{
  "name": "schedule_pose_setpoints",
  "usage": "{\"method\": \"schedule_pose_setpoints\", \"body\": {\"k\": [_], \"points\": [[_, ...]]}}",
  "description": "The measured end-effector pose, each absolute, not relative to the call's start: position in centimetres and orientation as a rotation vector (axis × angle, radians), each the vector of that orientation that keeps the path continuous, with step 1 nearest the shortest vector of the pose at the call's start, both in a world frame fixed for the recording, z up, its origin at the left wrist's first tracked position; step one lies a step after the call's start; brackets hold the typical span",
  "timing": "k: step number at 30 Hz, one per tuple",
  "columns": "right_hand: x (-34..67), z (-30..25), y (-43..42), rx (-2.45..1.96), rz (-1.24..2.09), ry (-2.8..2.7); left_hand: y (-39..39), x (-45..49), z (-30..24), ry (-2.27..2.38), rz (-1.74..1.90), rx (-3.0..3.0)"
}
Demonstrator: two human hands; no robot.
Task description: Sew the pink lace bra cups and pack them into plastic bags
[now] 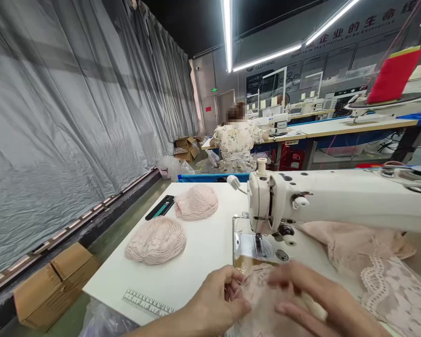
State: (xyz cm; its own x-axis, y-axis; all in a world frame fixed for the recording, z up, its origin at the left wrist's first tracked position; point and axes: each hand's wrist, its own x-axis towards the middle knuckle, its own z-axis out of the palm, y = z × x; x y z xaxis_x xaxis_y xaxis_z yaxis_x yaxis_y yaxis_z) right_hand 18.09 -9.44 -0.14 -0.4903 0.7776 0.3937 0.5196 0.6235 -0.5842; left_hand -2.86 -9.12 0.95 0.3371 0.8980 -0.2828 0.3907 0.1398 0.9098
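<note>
At the front of the sewing machine [266,201], my left hand [217,299] pinches the edge of a sheer pale pink lace fabric piece [263,295] between thumb and fingers. My right hand [319,299] hovers over or rests on the same piece, its fingers stretched out, apart and slightly blurred. Whether those fingertips touch the cloth I cannot tell. The fabric's upper edge lies close to the metal needle plate [256,247], below the needle area. To the left, two pale pink lace cups [156,241] lie on the white table [196,262].
Pink lace fabric [382,267] is heaped right of the needle, under the machine arm. A dark phone-like object [160,208] lies by the cups, and a printed ruler scale [147,302] runs along the front. A cardboard box [56,285] stands left. Ahead sits a co-worker [236,145].
</note>
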Motion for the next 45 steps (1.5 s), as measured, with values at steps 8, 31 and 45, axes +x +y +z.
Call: {"method": "schedule_pose_setpoints", "body": {"k": [8,31,45], "points": [[15.4,3.3,-11.6,-1.128,1.104,-2.260,-14.8,-6.0,3.0,0.962,0.567,1.453],[17.0,-3.4,-27.3,-1.008,1.984,-1.395,-24.3,-6.0,-2.9,0.793,0.233,1.306],[16.3,-5.9,-26.3,-0.826,2.258,-1.299,-23.3,-8.1,-3.5,0.743,0.006,1.071]]}}
